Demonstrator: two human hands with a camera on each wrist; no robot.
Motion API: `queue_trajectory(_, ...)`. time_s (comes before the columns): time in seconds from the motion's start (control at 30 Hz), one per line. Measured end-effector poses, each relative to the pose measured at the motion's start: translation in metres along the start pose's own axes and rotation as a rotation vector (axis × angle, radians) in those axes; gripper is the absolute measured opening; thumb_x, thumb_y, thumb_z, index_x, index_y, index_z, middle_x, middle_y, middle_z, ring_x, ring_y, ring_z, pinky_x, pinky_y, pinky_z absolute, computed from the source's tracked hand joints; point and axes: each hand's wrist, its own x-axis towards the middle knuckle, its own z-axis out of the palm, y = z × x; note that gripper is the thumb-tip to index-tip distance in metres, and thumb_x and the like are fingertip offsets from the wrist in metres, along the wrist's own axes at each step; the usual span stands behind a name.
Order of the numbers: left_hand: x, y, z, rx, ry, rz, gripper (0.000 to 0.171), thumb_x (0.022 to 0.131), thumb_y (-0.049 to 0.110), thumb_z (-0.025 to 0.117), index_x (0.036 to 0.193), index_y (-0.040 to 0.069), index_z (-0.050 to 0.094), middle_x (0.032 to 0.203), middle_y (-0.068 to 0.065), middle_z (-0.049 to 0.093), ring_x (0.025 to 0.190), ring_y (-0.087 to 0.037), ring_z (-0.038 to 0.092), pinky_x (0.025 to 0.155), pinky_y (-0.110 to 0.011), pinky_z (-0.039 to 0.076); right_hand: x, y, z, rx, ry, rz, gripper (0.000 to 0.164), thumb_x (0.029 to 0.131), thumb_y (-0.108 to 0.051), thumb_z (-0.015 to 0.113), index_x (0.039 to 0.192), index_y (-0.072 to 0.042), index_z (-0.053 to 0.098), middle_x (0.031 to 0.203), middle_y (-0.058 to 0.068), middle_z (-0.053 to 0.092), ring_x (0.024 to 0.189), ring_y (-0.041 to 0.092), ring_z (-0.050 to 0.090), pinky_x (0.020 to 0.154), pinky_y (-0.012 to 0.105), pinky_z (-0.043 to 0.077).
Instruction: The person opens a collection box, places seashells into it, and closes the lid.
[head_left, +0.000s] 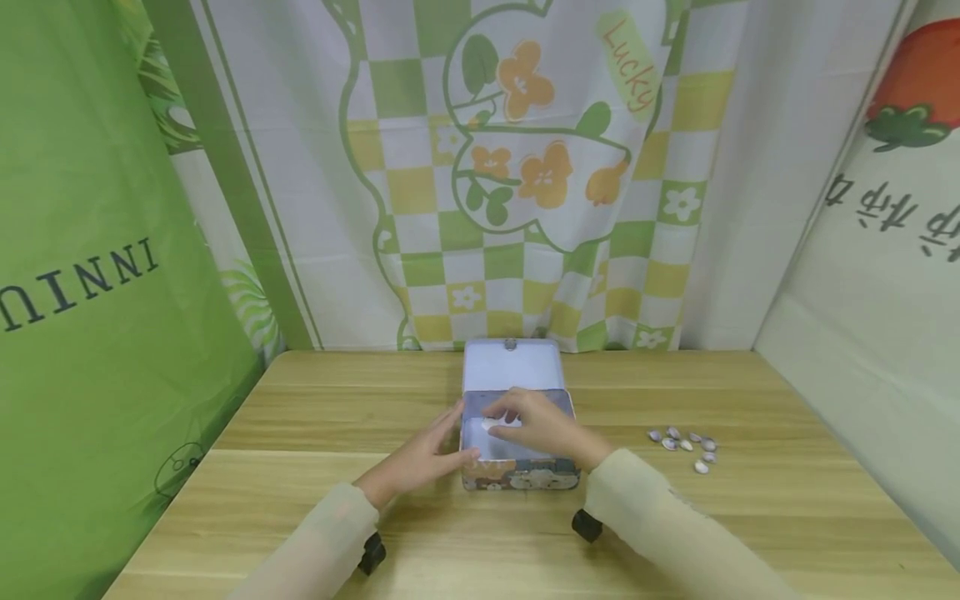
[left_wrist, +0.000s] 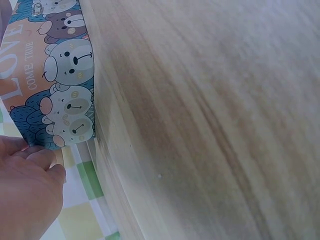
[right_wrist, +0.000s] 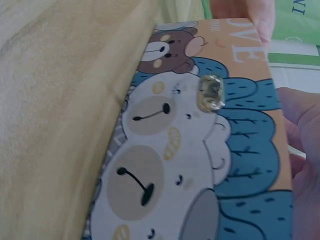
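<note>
A hinged tin box (head_left: 521,475) printed with cartoon bears stands on the table with its lid (head_left: 512,364) tilted back. My left hand (head_left: 416,462) holds the box's left end, fingers along the side wall and thumb at the front corner; the left wrist view shows its fingers (left_wrist: 40,157) at that end. Over the opening, my right hand (head_left: 536,421) pinches a small whitish shell (head_left: 489,424) between thumb and fingertips. From the right wrist, the box's front (right_wrist: 175,150) with its metal clasp (right_wrist: 211,93) fills the view, hiding the interior.
Several small white and purplish shells (head_left: 686,445) lie loose on the wooden table (head_left: 337,417), right of the box. A patterned curtain (head_left: 412,258) hangs behind, with a green cloth (head_left: 97,375) at the left and a pale one (head_left: 847,333) at the right.
</note>
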Motion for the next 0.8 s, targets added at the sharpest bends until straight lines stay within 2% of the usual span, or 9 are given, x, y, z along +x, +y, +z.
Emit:
queue_trajectory(0.13,0.000,0.000,-0.001,0.001,-0.001,0.007,0.085,0.102,0.044,0.057,0.162,0.011,0.006,0.167,-0.010,0.005,0.149,-0.039,0.015,0.111,-0.062,0.031,0.003,0.001,0.005,-0.029,-0.031,0.018,0.027,0.094,-0.015,0.071,0.118,-0.003,0.071,0.114,0.006,0.070,0.099,0.024,0.064,0.086,0.034,0.055)
queue_trajectory(0.43,0.000,0.001,-0.001,0.000,-0.003,0.014,0.088,0.101,0.048,0.057,0.162,0.011,0.006,0.167,-0.010,0.004,0.149,-0.040,0.013,0.111,-0.065,0.028,0.006,0.000,0.012,-0.031,-0.092,0.105,0.028,0.095,-0.014,0.070,0.121,-0.004,0.070,0.114,0.005,0.069,0.102,0.023,0.063,0.087,0.037,0.055)
queue_trajectory(0.8,0.000,0.000,0.000,0.010,0.012,-0.005,0.085,0.101,0.042,0.059,0.163,0.015,0.006,0.167,-0.007,0.006,0.149,-0.039,0.015,0.111,-0.064,0.029,0.004,0.003,0.009,-0.069,-0.087,0.088,0.029,0.095,-0.017,0.071,0.121,-0.003,0.069,0.118,0.009,0.069,0.103,0.025,0.064,0.087,0.038,0.055)
